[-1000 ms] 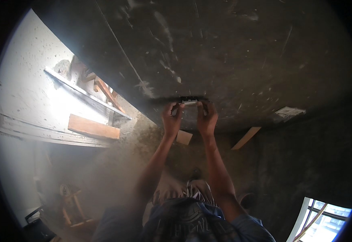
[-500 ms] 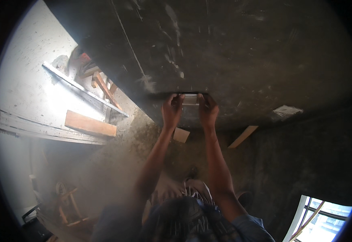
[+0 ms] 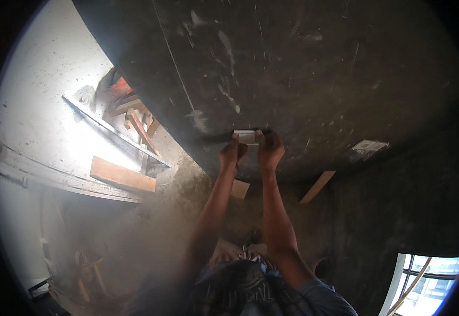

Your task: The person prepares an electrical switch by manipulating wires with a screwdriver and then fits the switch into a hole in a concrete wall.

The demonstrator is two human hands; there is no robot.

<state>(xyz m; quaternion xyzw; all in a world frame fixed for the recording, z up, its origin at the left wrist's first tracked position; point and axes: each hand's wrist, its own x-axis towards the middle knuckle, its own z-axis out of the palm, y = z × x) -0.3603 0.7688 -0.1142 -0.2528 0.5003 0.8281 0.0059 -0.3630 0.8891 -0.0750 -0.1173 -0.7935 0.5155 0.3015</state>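
Against the dark wall [image 3: 292, 79] I have a small white rectangular plate [image 3: 247, 137], which looks like a switch or socket cover. My left hand [image 3: 231, 154] grips its left edge, thumb on the front face. At its right edge my right hand [image 3: 270, 151] pinches the plate with thumb and curled fingers. Behind the plate a dark strip of shadow shows; whether the plate touches the wall I cannot tell.
Farther right, a whitish square box [image 3: 370, 146] sits in the wall. Boards lie below: a short piece [image 3: 240, 189], a narrow strip [image 3: 318, 187] and a plank [image 3: 122, 174] at left. A long metal bar [image 3: 116, 130] leans near wood scraps [image 3: 141, 126]. A window [image 3: 432, 284] is at lower right.
The view has shifted slightly. My left hand has slid a little lower on the plate's left edge, with its fingers now partly below it. Both hands still hold the plate.
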